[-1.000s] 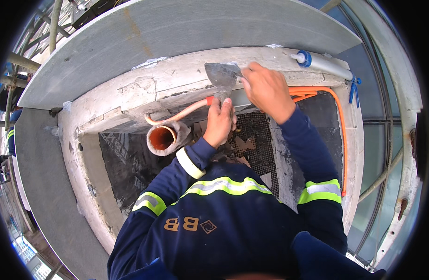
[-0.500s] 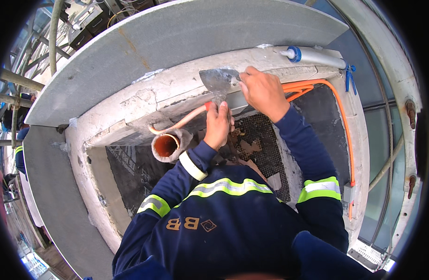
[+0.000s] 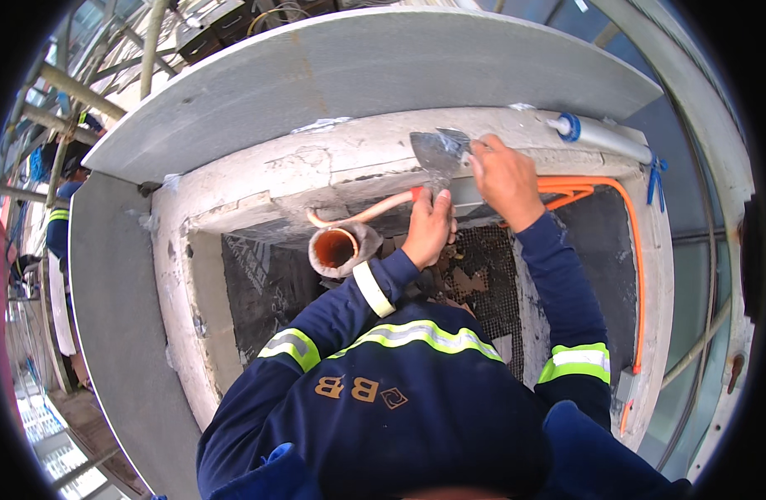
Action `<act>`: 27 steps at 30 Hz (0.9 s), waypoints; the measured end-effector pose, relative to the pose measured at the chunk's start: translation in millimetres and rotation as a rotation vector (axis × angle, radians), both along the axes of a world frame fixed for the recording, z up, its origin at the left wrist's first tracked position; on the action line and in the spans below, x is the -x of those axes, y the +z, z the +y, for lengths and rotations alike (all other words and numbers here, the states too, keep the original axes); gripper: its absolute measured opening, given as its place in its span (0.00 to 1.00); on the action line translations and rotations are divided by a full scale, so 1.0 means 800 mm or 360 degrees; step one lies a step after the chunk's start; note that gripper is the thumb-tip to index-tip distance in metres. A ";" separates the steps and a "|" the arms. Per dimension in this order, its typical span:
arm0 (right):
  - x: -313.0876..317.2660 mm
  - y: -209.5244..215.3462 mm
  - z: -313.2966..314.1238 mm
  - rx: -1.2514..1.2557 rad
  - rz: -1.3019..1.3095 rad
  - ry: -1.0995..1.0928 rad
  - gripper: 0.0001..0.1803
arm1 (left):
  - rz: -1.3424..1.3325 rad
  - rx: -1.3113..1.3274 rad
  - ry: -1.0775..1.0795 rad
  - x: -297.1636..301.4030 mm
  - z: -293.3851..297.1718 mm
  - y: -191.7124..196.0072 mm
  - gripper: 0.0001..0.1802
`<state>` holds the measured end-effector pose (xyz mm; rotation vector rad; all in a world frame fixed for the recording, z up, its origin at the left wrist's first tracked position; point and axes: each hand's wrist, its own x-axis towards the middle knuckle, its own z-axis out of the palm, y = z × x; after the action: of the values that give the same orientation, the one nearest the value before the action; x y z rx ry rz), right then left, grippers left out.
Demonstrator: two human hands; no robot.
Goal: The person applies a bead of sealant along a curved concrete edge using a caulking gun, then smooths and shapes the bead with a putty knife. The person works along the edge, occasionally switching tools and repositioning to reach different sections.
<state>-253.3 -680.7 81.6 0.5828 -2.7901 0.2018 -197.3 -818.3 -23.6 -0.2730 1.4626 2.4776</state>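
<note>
My left hand (image 3: 430, 229) is closed around the lower end of a putty knife (image 3: 437, 155). Its wide grey blade, smeared with pale material, points away from me over the concrete ledge. Fingers curled, my right hand (image 3: 509, 179) is at the blade's right edge. A dark thin edge shows by its fingertips, but what they grip is mostly hidden. Just left of my left hand, a pale orange bent tube (image 3: 362, 213) with a red end runs along the ledge. Below that tube stands an open, round-mouthed pipe (image 3: 339, 250) with a grey-coated rim.
A sealant gun (image 3: 608, 140) with a blue handle lies on the ledge at right. Orange conduit (image 3: 635, 275) follows the right inner side. Grey slabs (image 3: 316, 71) border the far and left sides. Scaffold poles (image 3: 83, 92) and another person (image 3: 59, 217) are at far left.
The whole view has shifted, so the scene sits further right and lower. Both hands remain at the putty knife over the ledge, and more of a thin edge shows by my right fingertips.
</note>
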 end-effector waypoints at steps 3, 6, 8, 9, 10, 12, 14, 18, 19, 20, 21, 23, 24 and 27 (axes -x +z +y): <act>-0.006 0.016 0.002 0.0431 0.0302 0.0095 0.10 | 0.0173 0.0084 -0.0116 -0.026 -0.029 0.018 0.13; -0.038 0.032 0.017 0.0895 0.0282 0.0096 0.14 | 0.0343 0.0281 -0.0079 -0.058 -0.061 0.032 0.19; -0.058 0.034 0.017 0.1021 0.0271 0.0014 0.15 | 0.0414 0.0438 0.0010 -0.064 -0.081 0.037 0.22; -0.065 0.034 0.015 0.1126 0.0297 -0.0026 0.16 | 0.0524 0.0401 0.0154 -0.061 -0.086 0.038 0.21; -0.071 0.034 0.011 0.1138 0.0321 -0.0046 0.16 | 0.0620 0.0594 0.0231 -0.058 -0.094 0.039 0.19; -0.078 0.035 0.001 0.1183 0.0356 -0.0011 0.15 | 0.0609 0.0462 0.0318 -0.053 -0.101 0.042 0.18; -0.084 0.038 -0.008 0.1281 0.0412 0.0024 0.15 | 0.0790 0.0692 0.0428 -0.046 -0.105 0.045 0.21; -0.095 0.047 -0.002 0.1216 0.0480 0.0004 0.16 | 0.0909 0.1229 0.0316 -0.040 -0.100 0.046 0.21; -0.095 0.049 0.004 0.1155 0.0426 -0.0003 0.15 | 0.0867 0.1320 0.0213 -0.037 -0.096 0.044 0.21; -0.095 0.048 0.010 0.1102 0.0377 0.0003 0.15 | 0.0828 0.1411 0.0107 -0.032 -0.093 0.042 0.21; -0.093 0.047 0.017 0.1067 0.0320 0.0008 0.15 | 0.0841 0.1505 0.0052 -0.025 -0.086 0.039 0.21; -0.081 0.040 0.027 0.0828 0.0264 0.0002 0.14 | 0.0707 0.1397 0.0020 -0.007 -0.069 0.030 0.23; -0.076 0.036 0.032 0.0702 0.0194 -0.0047 0.14 | 0.0703 0.1347 0.0041 0.002 -0.059 0.026 0.23; -0.054 0.017 0.038 0.0455 0.0149 -0.0011 0.13 | 0.0595 0.1129 0.0004 0.016 -0.040 0.015 0.23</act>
<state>-210.1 -650.5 95.1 0.4978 -2.6072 0.5462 -210.4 -849.9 -11.6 0.0775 2.4608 1.9815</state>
